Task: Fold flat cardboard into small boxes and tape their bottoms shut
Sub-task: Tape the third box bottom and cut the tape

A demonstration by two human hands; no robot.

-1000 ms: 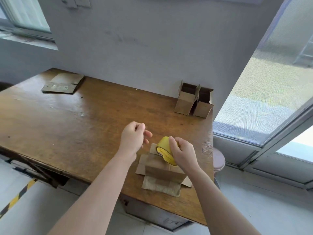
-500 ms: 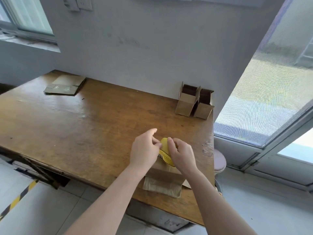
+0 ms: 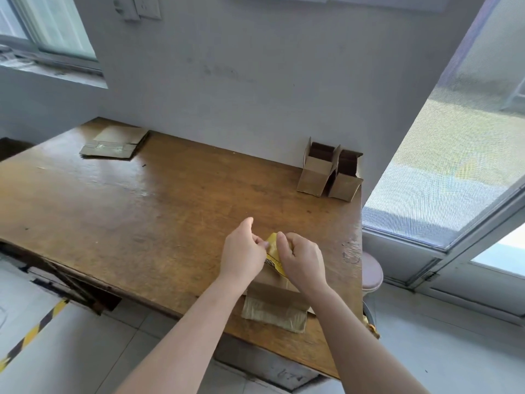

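Right hand curled round yellow tape roll atop folded box; left hand fingertips pinch at roll's rim, index raised; table beneath

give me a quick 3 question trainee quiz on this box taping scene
1. True or false: the flat cardboard stack lies at the far left corner of the wooden table.
2. The yellow tape roll is: A) inside an upright box, B) held between the left hand and right hand over the near cardboard box, C) on the floor.
3. How many upright open boxes stand at the far right by the wall?
Key: 1 true; 2 B; 3 two.
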